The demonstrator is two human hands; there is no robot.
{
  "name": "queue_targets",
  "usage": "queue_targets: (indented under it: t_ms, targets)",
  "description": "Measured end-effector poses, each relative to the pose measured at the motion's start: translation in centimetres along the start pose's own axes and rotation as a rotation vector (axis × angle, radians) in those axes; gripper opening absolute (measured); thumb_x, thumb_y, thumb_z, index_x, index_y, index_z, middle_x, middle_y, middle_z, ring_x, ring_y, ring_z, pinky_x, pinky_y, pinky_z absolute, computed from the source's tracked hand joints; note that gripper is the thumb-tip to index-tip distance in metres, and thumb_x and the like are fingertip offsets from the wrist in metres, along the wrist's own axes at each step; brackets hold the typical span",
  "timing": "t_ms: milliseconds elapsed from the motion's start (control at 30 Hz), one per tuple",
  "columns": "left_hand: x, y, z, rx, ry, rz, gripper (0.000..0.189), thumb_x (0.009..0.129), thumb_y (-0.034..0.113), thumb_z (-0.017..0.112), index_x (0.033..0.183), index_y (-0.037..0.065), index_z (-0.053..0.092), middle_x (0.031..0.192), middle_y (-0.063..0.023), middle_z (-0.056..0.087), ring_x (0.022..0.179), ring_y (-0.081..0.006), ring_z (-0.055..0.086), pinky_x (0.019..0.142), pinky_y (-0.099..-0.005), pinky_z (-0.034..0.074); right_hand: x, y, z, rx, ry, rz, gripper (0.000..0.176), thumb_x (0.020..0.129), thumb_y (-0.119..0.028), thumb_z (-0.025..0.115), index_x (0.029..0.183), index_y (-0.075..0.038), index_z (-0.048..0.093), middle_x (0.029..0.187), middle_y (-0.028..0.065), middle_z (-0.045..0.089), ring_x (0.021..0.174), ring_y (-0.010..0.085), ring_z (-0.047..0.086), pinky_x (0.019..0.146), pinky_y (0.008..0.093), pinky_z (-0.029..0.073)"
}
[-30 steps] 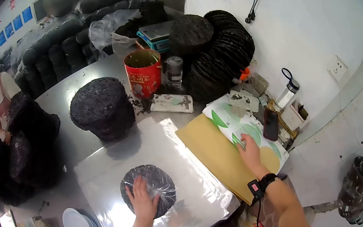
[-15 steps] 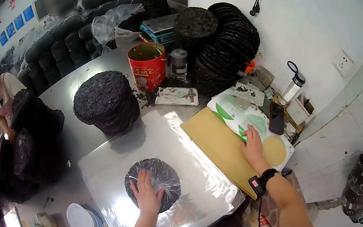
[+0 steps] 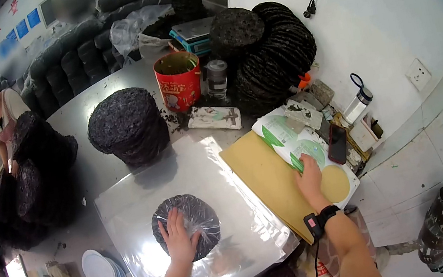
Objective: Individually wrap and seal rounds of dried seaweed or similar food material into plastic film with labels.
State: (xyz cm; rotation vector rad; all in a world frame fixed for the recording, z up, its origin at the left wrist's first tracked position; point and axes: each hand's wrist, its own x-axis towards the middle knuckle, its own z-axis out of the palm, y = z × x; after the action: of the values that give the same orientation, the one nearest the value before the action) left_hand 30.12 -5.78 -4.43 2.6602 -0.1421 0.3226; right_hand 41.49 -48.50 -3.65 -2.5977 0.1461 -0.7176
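My left hand (image 3: pixel 178 239) lies with spread fingers on a round dark seaweed cake (image 3: pixel 204 213) wrapped in clear plastic film. Beneath the cake is a stack of clear plastic sheets (image 3: pixel 134 210). Over to the right, my right hand (image 3: pixel 310 180) has its bent fingers together at the edge of a green-and-white printed plastic bag (image 3: pixel 282 136), apparently pinching it. That bag lies on a pile, beside yellow-brown paper sheets (image 3: pixel 258 170). Behind the film stands a tall stack of dark seaweed cakes (image 3: pixel 130 127).
A red bucket (image 3: pixel 180 84), a glass jar (image 3: pixel 217 78) and a white block (image 3: pixel 213 118) stand farther back. More seaweed cakes (image 3: pixel 278 54) lean near the wall. White lids (image 3: pixel 102 270) are at left. A phone (image 3: pixel 337 143) lies at right. Another person (image 3: pixel 14 107) works at far left.
My right fingers have curled in slightly on the printed bag. My left hand stays on the wrapped cake. The other person's head has lifted a little.
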Motion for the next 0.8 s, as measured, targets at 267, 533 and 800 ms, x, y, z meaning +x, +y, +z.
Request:
queue_targets:
  t_ms: [267, 533, 800]
  targets:
    - [0.0, 0.0, -0.1, -0.009, -0.033, -0.01, 0.081, 0.077, 0.028, 0.081, 0.143, 0.001, 0.041, 0.156, -0.0173, 0.038, 0.148, -0.0336, 0.032, 0.122, -0.0604, 0.011, 13.8, 16.6, -11.1, 0.101, 0.347, 0.383, 0.025, 0.085, -0.024, 0.078, 0.089, -0.001, 0.071, 0.082, 0.0093, 0.071, 0.074, 0.0202, 0.064, 0.071, 0.0352, 0.051]
    - [-0.1, -0.3, 0.1, -0.082, -0.036, -0.085, 0.088, 0.079, 0.031, 0.081, 0.149, 0.003, 0.035, 0.157, -0.0134, 0.038, 0.149, -0.0274, 0.031, 0.122, -0.0578, 0.013, 11.2, 4.9, -3.3, 0.689, 0.364, 0.246, 0.047, 0.107, -0.029, 0.05, 0.145, -0.001, 0.049, 0.128, 0.0134, 0.062, 0.097, 0.0195, 0.059, 0.082, 0.0334, 0.052]
    - [-0.5, -1.3, 1.9, -0.075, -0.054, -0.119, 0.074, 0.085, 0.04, 0.074, 0.145, 0.009, 0.043, 0.154, -0.0101, 0.044, 0.146, -0.0278, 0.036, 0.122, -0.0606, 0.01, -6.7, -24.3, 3.0, 0.583, -0.507, -0.684, 0.061, 0.089, -0.011, 0.068, 0.145, 0.001, 0.047, 0.149, 0.0223, 0.048, 0.137, 0.0396, 0.048, 0.111, 0.0437, 0.043]
